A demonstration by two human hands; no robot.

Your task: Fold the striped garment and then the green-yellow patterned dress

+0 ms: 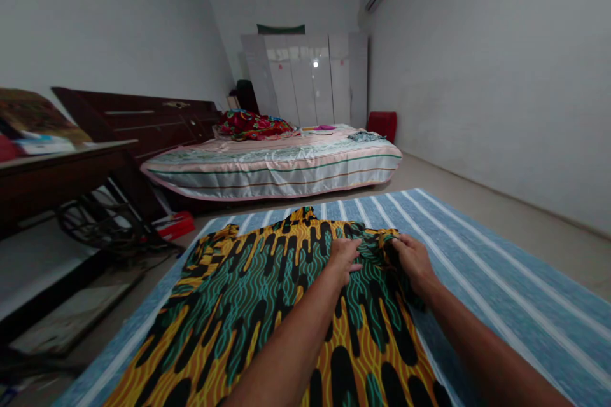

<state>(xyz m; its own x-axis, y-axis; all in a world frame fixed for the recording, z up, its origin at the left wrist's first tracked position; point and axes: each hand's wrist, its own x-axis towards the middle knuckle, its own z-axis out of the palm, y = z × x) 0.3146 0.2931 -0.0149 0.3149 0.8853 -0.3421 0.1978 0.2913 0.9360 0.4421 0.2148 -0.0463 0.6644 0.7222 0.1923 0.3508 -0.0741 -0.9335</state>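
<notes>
A patterned garment (248, 305) in orange, green and black lies spread on a blue striped mat (477, 280). My left hand (342, 258) rests flat on the cloth near its upper right part, fingers stretched out. Just to its right, my right hand (413, 259) has its fingers curled round a bunched fold of the garment's right sleeve area. Both forearms reach in from the bottom of the view.
A mattress (272, 165) with striped bedding and a red bundle of cloth lies beyond the mat. A dark wooden table (57, 172) with a treadle frame stands at left. White wardrobes (305, 79) and a red bin (382, 124) stand at the far wall.
</notes>
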